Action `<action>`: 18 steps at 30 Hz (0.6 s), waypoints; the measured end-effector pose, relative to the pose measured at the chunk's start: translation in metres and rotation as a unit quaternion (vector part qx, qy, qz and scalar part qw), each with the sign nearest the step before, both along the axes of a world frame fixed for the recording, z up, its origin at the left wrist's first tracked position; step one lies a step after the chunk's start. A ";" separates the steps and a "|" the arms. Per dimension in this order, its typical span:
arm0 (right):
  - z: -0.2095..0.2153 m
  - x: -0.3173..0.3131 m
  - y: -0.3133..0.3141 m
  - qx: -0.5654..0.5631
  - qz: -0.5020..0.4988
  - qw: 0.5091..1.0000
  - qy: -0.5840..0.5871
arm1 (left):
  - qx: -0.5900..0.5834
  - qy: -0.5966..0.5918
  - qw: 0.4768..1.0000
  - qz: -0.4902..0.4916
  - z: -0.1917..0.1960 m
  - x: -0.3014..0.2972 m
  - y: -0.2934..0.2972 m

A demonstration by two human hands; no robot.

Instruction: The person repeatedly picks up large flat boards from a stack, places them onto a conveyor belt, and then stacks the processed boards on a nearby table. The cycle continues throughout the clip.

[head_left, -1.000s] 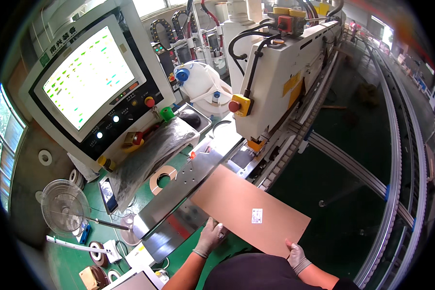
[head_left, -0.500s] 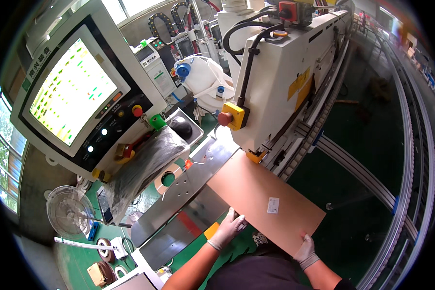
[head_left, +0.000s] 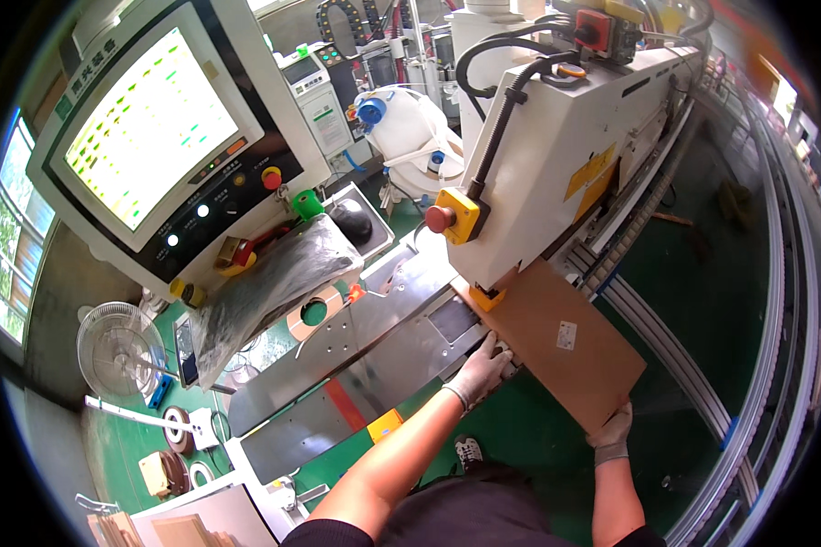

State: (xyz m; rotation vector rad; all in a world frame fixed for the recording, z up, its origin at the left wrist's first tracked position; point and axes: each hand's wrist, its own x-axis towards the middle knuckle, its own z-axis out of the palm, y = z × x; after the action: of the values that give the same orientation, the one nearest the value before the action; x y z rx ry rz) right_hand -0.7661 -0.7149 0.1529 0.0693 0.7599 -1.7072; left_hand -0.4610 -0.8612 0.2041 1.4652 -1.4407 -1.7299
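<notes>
A flat brown board (head_left: 543, 342) with a small white label (head_left: 566, 335) lies tilted across the view, its far end against the machine's bed beneath the white housing. My right hand (head_left: 613, 428), in a pale glove, grips the board's near corner, thumb at the edge and the other fingers mostly hidden below. My left hand (head_left: 483, 372), gloved too, rests at the near end of the steel bed (head_left: 365, 365), beside the board's left edge. Its fingers stretch forward and hold nothing that I can see.
The white machine housing (head_left: 529, 164) carries a red stop button on a yellow box (head_left: 456, 217). On the left stand a control panel with a lit screen (head_left: 150, 128), a plastic-covered shelf (head_left: 278, 283) and a fan (head_left: 120, 351). Metal rails (head_left: 775, 301) curve along the right.
The board has shifted right, off the steel bed's front part and closer against the housing. Both hands have moved with it, the left one forward and right. The head view has turned slightly.
</notes>
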 end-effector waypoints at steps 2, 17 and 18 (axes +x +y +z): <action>-0.009 -0.021 -0.006 -0.043 -0.009 0.998 0.039 | -0.078 -0.051 0.995 -0.019 -0.013 0.006 0.003; -0.005 0.227 -0.013 -0.330 0.196 0.630 0.675 | -0.163 -0.387 0.907 0.038 -0.038 0.234 0.230; 0.006 0.257 -0.015 -0.404 0.247 0.541 0.695 | -0.151 -0.365 0.912 0.106 -0.047 0.249 0.253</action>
State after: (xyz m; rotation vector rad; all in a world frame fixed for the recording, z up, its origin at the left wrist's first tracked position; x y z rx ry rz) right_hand -0.5093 -0.7294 0.1589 -2.1777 0.8009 -1.0787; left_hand -0.2117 -0.6087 0.1568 2.0983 -1.7054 -0.7847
